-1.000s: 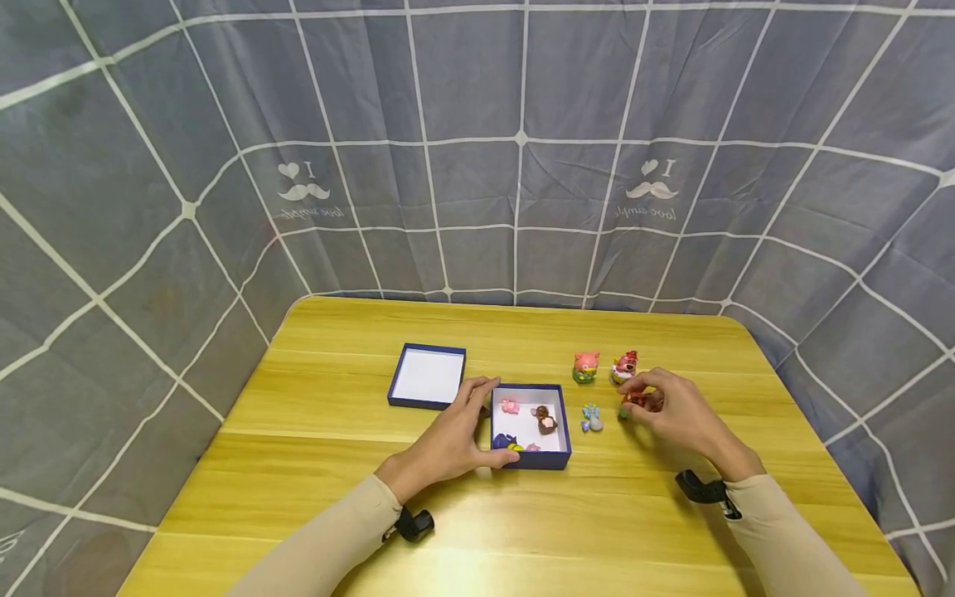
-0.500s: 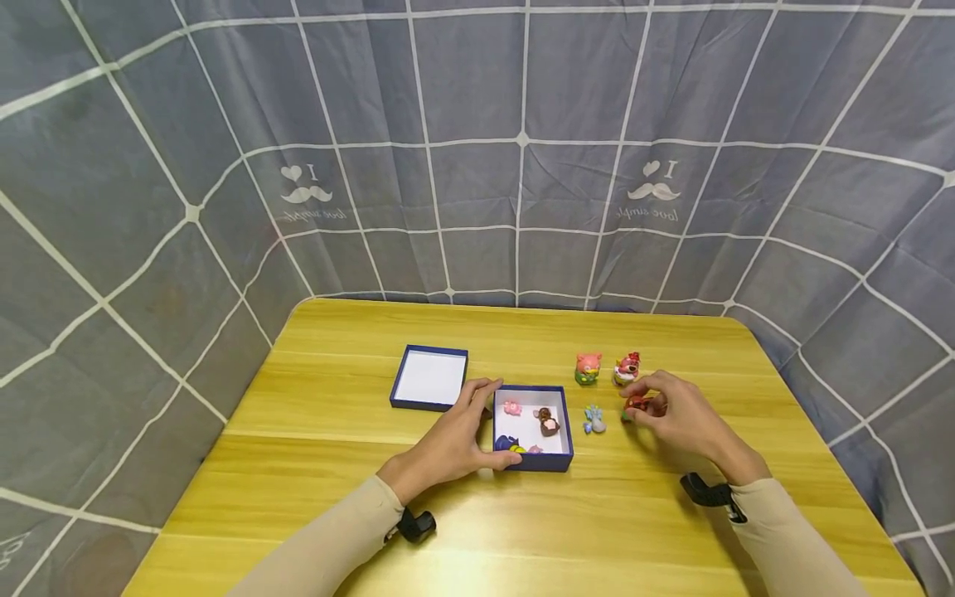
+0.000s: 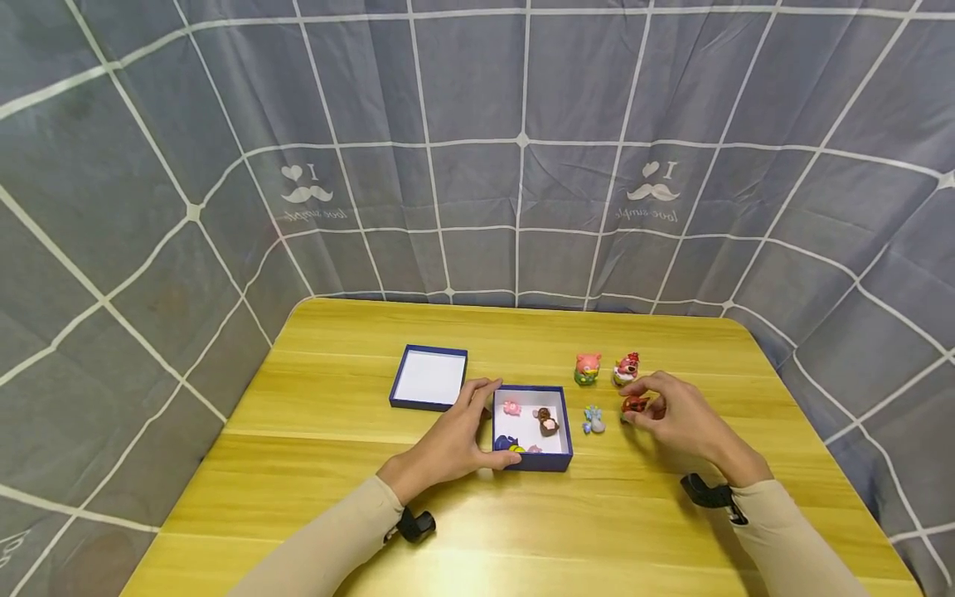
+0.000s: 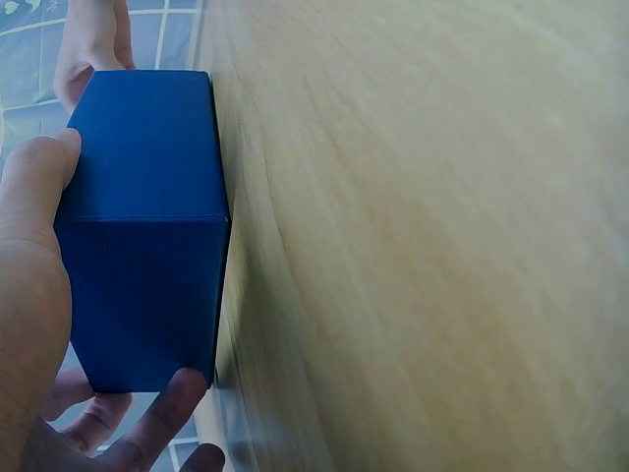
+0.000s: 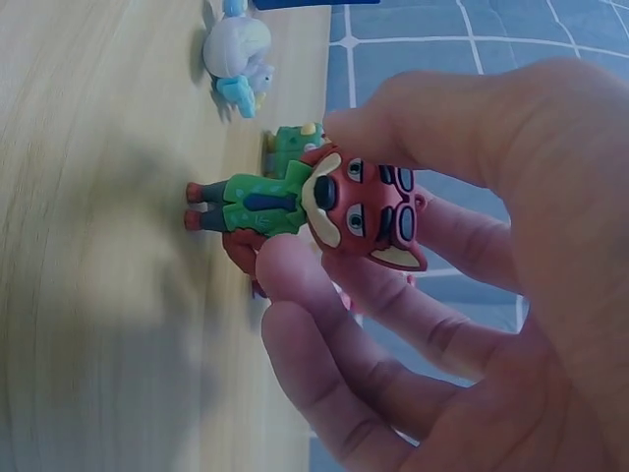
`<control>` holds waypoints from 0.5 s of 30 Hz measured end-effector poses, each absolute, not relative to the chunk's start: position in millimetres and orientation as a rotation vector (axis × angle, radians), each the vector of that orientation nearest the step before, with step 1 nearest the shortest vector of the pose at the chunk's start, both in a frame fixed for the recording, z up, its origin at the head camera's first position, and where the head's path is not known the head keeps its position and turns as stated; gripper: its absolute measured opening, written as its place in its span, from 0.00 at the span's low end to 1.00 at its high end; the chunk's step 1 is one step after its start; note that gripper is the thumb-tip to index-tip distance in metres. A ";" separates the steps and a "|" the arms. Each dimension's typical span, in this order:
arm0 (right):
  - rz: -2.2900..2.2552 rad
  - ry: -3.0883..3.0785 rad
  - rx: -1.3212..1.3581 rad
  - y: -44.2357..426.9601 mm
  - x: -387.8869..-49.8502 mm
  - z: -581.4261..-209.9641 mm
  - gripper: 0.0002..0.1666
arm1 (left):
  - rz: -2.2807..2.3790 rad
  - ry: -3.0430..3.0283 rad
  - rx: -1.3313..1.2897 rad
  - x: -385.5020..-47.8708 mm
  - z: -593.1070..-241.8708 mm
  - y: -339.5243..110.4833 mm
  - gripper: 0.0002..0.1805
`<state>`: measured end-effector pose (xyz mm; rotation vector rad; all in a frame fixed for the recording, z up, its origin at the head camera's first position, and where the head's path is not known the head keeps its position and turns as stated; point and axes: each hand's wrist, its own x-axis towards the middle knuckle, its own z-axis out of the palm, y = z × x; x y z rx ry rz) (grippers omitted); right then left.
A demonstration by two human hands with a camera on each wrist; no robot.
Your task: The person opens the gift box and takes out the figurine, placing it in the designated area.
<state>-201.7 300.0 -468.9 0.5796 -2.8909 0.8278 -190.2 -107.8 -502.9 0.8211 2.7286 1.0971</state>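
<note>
My left hand (image 3: pixel 462 439) holds the open dark blue box (image 3: pixel 540 464) at its left side, thumb on the near rim and fingers round the far corner. The left wrist view shows the box wall (image 4: pixel 147 295) between thumb and fingers. Inside lie a brown figurine (image 3: pixel 548 425), a small pink one (image 3: pixel 511 408) and a dark blue and yellow one (image 3: pixel 506 444). My right hand (image 3: pixel 682 414) pinches a fox figurine (image 5: pixel 329 202) by its head. It wears a green shirt, dark tie and sunglasses. Its feet are close to the table; contact is unclear.
A blue-edged lid (image 3: pixel 429 377) lies white side up, left of the box. Between box and right hand sits a grey-blue figurine (image 3: pixel 593 419). Behind stand a pink and green figurine (image 3: pixel 587 369) and a red-pink one (image 3: pixel 626 369). A grey gridded curtain (image 3: pixel 477 182) surrounds the table (image 3: pixel 336 431).
The fox figurine has turned slightly in my right fingers. My left hand keeps its hold on the box, and the head view has shifted a little.
</note>
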 end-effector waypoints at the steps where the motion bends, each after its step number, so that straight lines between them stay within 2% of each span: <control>1: 0.825 -2.894 0.579 300.3 -201.6 -468.1 0.19 | 1.101 2.730 0.823 -190.3 -502.7 -107.7 0.67; 10: 0.717 -2.886 0.535 300.4 -196.6 -452.6 0.21 | 1.102 2.731 0.817 -190.6 -501.5 -107.2 0.67; 15: 0.646 -2.861 0.507 295.7 -192.0 -441.2 0.19 | 1.090 2.727 0.805 -189.9 -500.8 -106.8 0.68</control>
